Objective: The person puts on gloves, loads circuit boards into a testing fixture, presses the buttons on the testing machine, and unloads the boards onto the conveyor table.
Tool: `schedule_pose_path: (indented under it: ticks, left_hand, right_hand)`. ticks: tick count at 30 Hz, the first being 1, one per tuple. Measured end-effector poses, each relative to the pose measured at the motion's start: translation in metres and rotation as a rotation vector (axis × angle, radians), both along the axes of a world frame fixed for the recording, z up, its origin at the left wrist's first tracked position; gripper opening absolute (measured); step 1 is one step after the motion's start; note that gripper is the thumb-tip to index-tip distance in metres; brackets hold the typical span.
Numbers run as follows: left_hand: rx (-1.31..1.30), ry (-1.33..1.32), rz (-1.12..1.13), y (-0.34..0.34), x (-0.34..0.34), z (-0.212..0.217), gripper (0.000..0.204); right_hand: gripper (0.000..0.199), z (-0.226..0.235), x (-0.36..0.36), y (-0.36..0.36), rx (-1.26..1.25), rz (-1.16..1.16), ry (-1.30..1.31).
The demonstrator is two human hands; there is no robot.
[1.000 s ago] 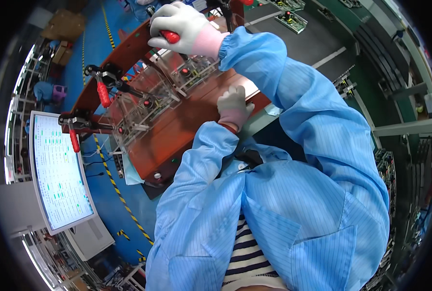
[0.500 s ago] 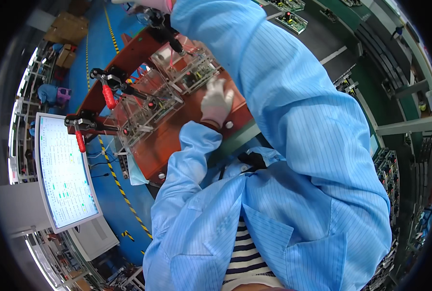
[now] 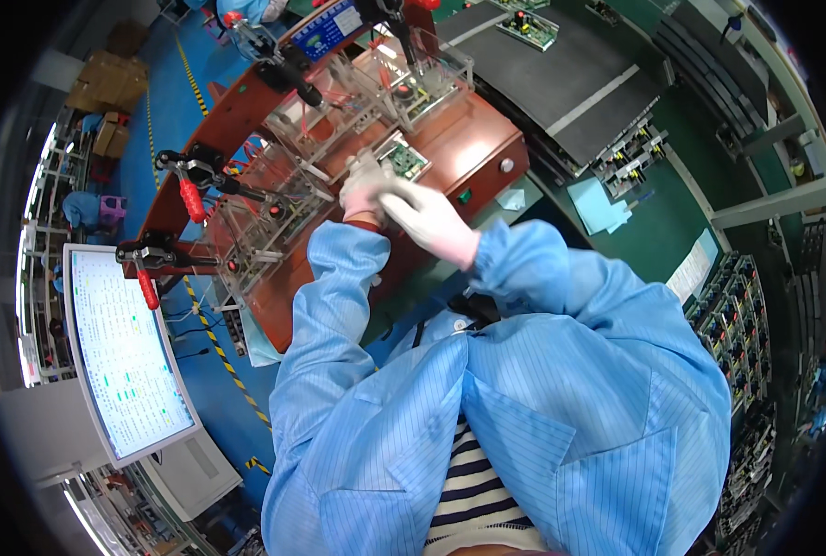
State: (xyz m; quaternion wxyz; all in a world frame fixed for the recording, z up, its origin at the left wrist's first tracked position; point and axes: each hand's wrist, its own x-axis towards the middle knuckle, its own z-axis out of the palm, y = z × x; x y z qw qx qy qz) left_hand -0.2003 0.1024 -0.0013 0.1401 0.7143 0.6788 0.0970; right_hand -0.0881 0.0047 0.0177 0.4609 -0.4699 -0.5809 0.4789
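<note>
A small green circuit board [image 3: 405, 159] is tilted up at the front of the red-brown test fixture [image 3: 468, 139]. My gloved left hand [image 3: 362, 193] is closed at the board's near left edge; its fingertips are partly hidden. Across it lies my gloved right hand [image 3: 428, 221], fingers stretched out and overlapping the left hand beside the board. Behind both hands stands a clear acrylic test nest [image 3: 343, 116] with probes and wires. A black toggle clamp [image 3: 278, 69] rises over that nest.
More nests with red-handled toggle clamps [image 3: 190, 196] line the fixture's left side. A lit monitor [image 3: 126, 352] stands at left. A dark conveyor belt [image 3: 561, 79] runs at upper right, carrying a circuit board [image 3: 527, 30]. Several boards stand in a rack [image 3: 732, 315] at right.
My right hand has come down from the far clamp to meet my left. The left hand has shifted slightly left, and a circuit board now shows at the fingers. The view has shifted too.
</note>
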Motion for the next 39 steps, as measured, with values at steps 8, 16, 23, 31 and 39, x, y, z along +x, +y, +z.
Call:
schedule_pose_path:
  ticks: [8, 16, 23, 31, 39]
  left_hand:
    - [-0.056, -0.303, -0.052, -0.054, 0.007, 0.010, 0.038]
    - [-0.166, -0.417, -0.241, -0.107, 0.033, 0.023, 0.033]
    - [-0.294, -0.414, -0.586, -0.116, 0.053, 0.036, 0.034]
    - [-0.450, -0.288, -0.693, -0.142, 0.118, 0.002, 0.036]
    - [-0.623, -0.404, -0.689, -0.163, 0.159, -0.011, 0.036]
  right_hand:
    - [0.038, -0.051, 0.034, -0.060, -0.319, -0.165, -0.037]
    - [0.043, -0.026, 0.061, -0.079, -0.356, -0.298, 0.149]
    - [0.037, -0.041, 0.103, -0.117, -0.297, -0.355, 0.166]
    - [0.036, -0.078, 0.131, -0.167, -0.316, -0.755, 0.433]
    - [0.043, -0.096, 0.229, -0.212, -0.321, -1.359, 0.802]
